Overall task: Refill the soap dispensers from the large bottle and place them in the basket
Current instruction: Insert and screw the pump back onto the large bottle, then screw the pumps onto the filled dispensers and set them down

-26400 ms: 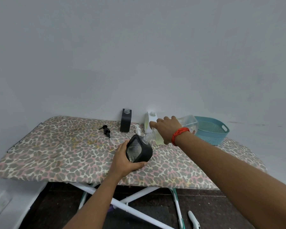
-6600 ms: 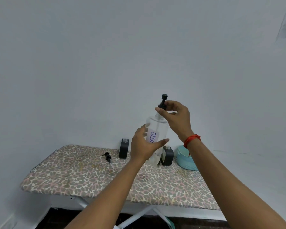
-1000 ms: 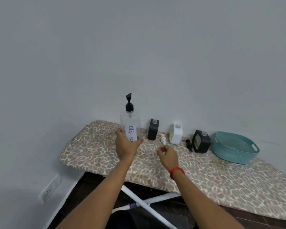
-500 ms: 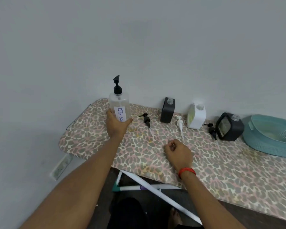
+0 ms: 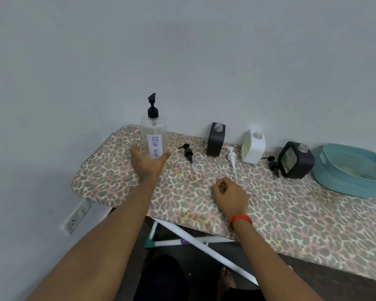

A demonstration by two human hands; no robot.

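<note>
The large clear bottle (image 5: 154,135), labelled DISH SOAP and capped with a black pump, stands upright at the board's far left. My left hand (image 5: 148,165) is wrapped around its base. My right hand (image 5: 230,192) rests on the board as a loose fist, holding nothing. Along the wall stand a tall black dispenser (image 5: 215,141), a white dispenser (image 5: 253,148) and a squat black dispenser (image 5: 296,160), all with bare necks. In front of them lie a black pump (image 5: 188,153), a white pump (image 5: 232,157) and a second black pump (image 5: 274,166). The teal basket (image 5: 343,183) sits at the far right.
Everything stands on an ironing board with a leopard-print cover (image 5: 182,198), pushed against a plain wall. White legs (image 5: 195,238) cross under the board. A wall socket (image 5: 74,220) is low on the left. My foot (image 5: 226,279) shows on the dark floor.
My left hand has carried the large bottle leftward and down, and it now stands on the board's left end. My right hand has stayed low as a fist.
</note>
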